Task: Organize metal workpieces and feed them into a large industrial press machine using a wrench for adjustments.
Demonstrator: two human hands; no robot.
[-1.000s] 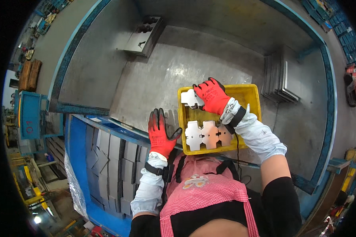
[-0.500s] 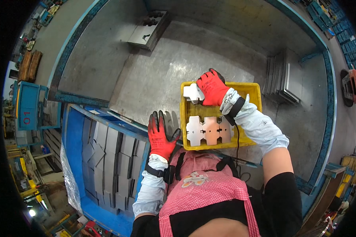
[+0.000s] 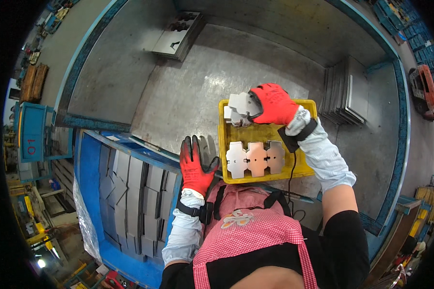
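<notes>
My right hand (image 3: 274,105), in a red and black glove, grips a flat notched metal plate (image 3: 241,104) by its right side. The plate is above the far left corner of a yellow crate (image 3: 270,177), over more stacked plates (image 3: 232,117). Along the crate's near side lie stacks of the same cut plates (image 3: 257,159), one looking copper-coloured in the light. My left hand (image 3: 196,166), gloved alike, rests with fingers spread on the metal surface by the crate's left edge. It holds nothing.
Blue-rimmed metal walls enclose the grey metal surface (image 3: 178,106). A stack of cut sheets (image 3: 176,38) lies at the far left, and upright plates (image 3: 349,94) lean at the right. A blue bin (image 3: 89,192) full of grey plates stands at my left. A black cable (image 3: 290,180) hangs from my right wrist.
My right hand has drawn back slightly to the right and lifted a plate off the stack in the crate's far left corner. My left hand has stayed in place.
</notes>
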